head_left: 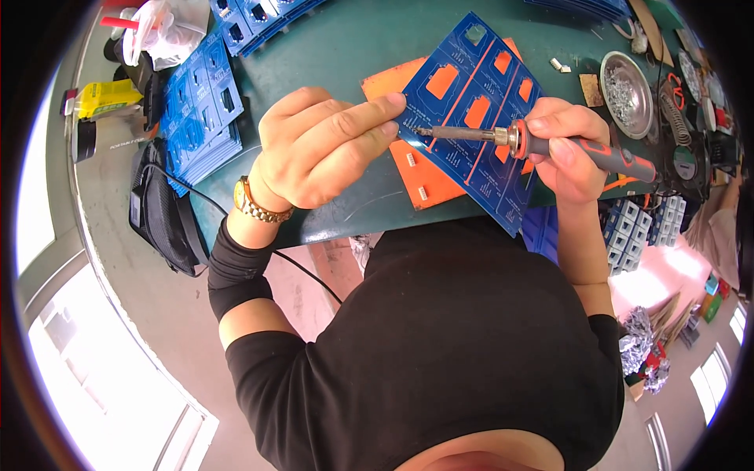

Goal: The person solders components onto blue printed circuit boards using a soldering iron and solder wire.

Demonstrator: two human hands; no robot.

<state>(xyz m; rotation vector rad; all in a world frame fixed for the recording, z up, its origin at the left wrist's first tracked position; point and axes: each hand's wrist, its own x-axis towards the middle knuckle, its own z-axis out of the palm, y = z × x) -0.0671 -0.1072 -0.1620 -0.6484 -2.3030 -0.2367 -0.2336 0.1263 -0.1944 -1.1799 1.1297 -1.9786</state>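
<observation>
A blue circuit board (463, 129) with several cut-outs lies slanted over an orange plate (432, 188). My left hand (326, 145) is closed at the board's left corner, its fingertips on the edge and the thumb hidden beneath. In my right hand (572, 149) is a grey and red soldering iron (463, 134), gripped like a pen. Its tip points left and meets, or nearly meets, the board close to my left fingertips; exact contact is too small to tell. Small white connectors (422, 192) sit on the orange plate's near part.
Stacked blue boards (200, 118) stand at the left, with more (259, 23) at the far edge. A metal bowl (627, 94) of small parts and a coiled iron holder (674, 110) are at the right. A black case (165, 212) and cable border the left edge.
</observation>
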